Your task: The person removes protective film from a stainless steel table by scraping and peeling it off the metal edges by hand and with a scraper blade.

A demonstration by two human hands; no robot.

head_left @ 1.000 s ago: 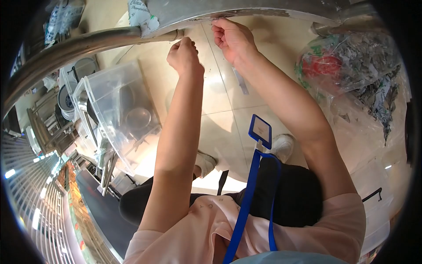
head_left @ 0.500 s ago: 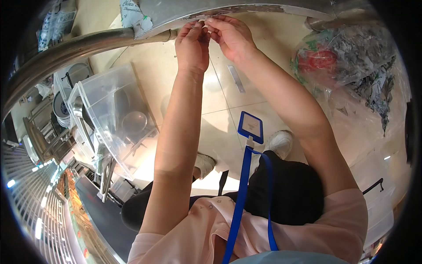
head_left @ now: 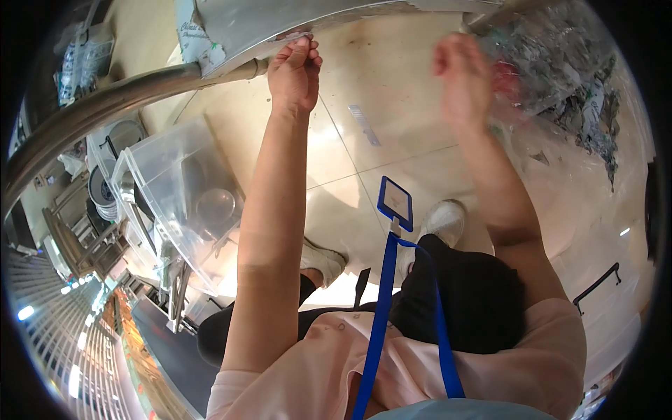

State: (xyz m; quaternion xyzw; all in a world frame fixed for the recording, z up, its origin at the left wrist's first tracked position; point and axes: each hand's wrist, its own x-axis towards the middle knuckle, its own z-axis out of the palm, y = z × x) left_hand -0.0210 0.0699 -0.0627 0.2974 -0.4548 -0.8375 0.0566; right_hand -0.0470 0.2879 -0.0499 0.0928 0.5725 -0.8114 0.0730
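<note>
My left hand (head_left: 292,78) is closed, thumb and fingers pinched together at the lower edge of a grey metal panel (head_left: 280,17). Whatever is between those fingertips is too small to make out. A torn piece of printed film (head_left: 198,42) clings to the panel's left end, and whitish residue shows along the edge by my fingers. Off to the right, my right hand (head_left: 463,80) is smeared by motion, its fingers seemingly curled. It is close to a clear plastic bag (head_left: 532,52) holding grey film scraps (head_left: 595,115) and something red.
A flat metal strip like a ruler (head_left: 364,126) lies on the tiled floor. At left are a clear plastic bin (head_left: 183,161) and a curved metal tube (head_left: 105,98). A blue-edged badge (head_left: 395,203) hangs from my neck above my shoes (head_left: 444,220).
My right hand has left the panel edge and swung right toward the plastic bag. My left hand stays at the edge, and the view has shifted slightly.
</note>
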